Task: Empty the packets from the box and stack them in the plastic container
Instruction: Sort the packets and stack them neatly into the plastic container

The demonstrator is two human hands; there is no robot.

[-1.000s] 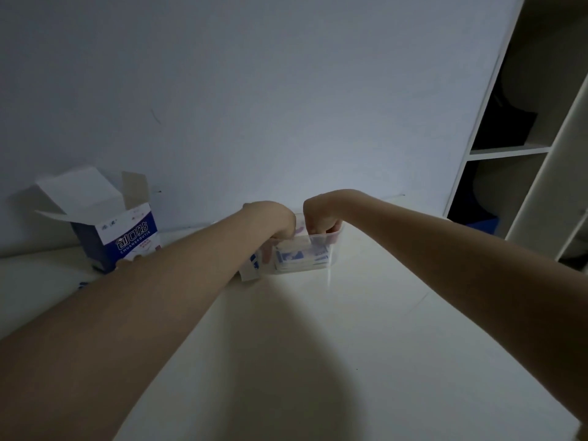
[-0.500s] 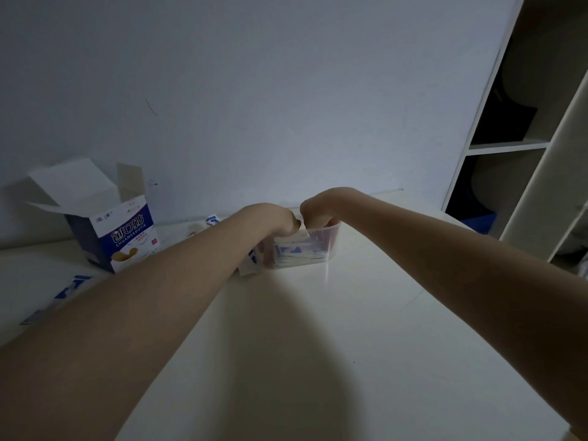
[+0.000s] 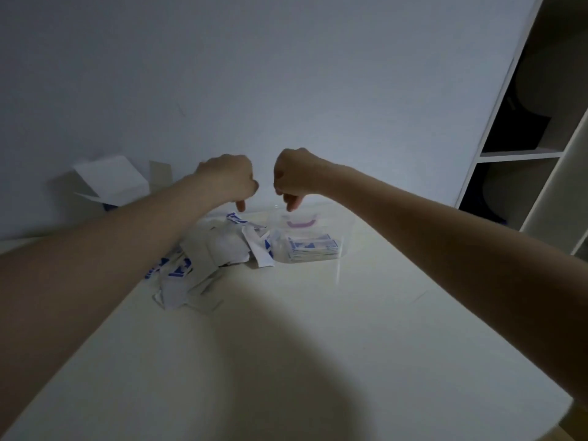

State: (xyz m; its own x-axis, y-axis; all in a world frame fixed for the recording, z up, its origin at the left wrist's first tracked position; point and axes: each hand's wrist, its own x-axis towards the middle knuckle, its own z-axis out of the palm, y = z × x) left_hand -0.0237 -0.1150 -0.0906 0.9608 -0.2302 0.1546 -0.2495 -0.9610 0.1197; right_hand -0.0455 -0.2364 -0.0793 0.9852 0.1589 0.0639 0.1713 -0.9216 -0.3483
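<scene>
While both hands are hanging above the table (image 3: 318, 345), the left hand (image 3: 227, 181) is hovering over the loose heap of packets (image 3: 206, 259) and the right hand (image 3: 297, 175) is hovering over the plastic container (image 3: 313, 237) — each with fingers curled under and one fingertip pointing down, holding nothing visible; whether the hidden fingers are pinching anything cannot be told. Packets are lying in two places: a short flat stack (image 3: 313, 248) inside the clear container, and the scattered heap just left of it, one packet leaning against the container wall. Judged risk: the container is looking light and thin-walled, so a careless push while loading could be sliding or tipping it; the heap is lying overlapped and crooked, so grabbing several at once could be putting them in skewed and spoiling the stack. Dim light is also making edges hard to read. Count: one container, one box (image 3: 111, 183) — open, flaps up, behind the left forearm, well apart from the container — two hands, one stack, one heap; individual packets are too overlapped to count exactly, well over ten.
</scene>
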